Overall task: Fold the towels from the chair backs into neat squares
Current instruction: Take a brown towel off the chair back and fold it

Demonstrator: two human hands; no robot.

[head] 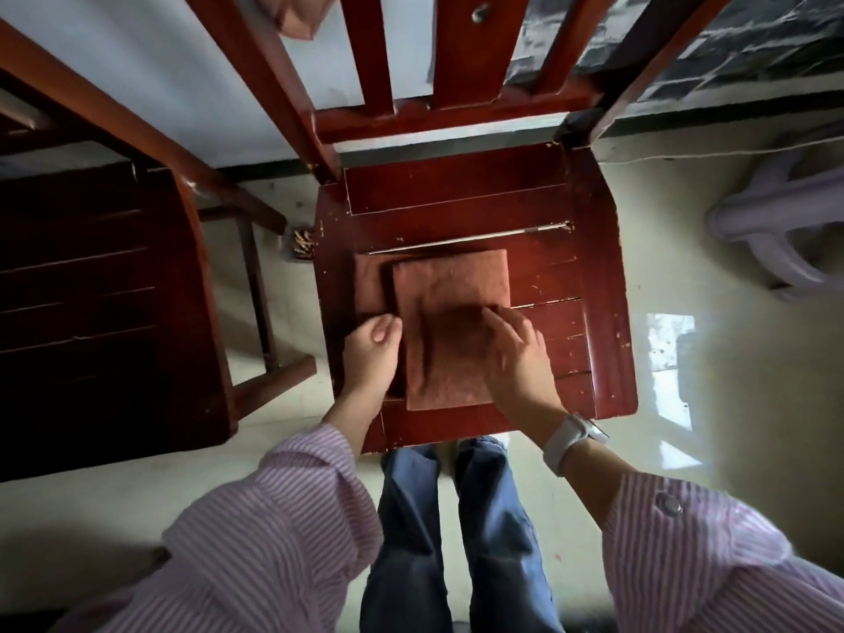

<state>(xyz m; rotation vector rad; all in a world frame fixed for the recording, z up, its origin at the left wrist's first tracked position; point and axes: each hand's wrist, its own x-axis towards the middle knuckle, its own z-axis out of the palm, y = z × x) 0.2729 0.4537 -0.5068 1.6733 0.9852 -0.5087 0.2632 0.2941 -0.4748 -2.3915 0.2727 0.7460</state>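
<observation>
seat (571, 198): folded towel (450, 285) stacked on another | right hand (514, 354) pressing

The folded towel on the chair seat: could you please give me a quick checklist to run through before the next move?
1. Top towel folded to a compact rectangle: ok.
2. Top towel squared over the lower towel: not ok, the lower one sticks out on the left.
3. Right hand flat on the top towel: ok, though blurred.
4. Left hand at the stack's left edge, fingers curled: grip cannot tell.
5. Stack fully on the chair seat: ok.
6. Another towel on the chair back: not ok, unfolded.
</observation>
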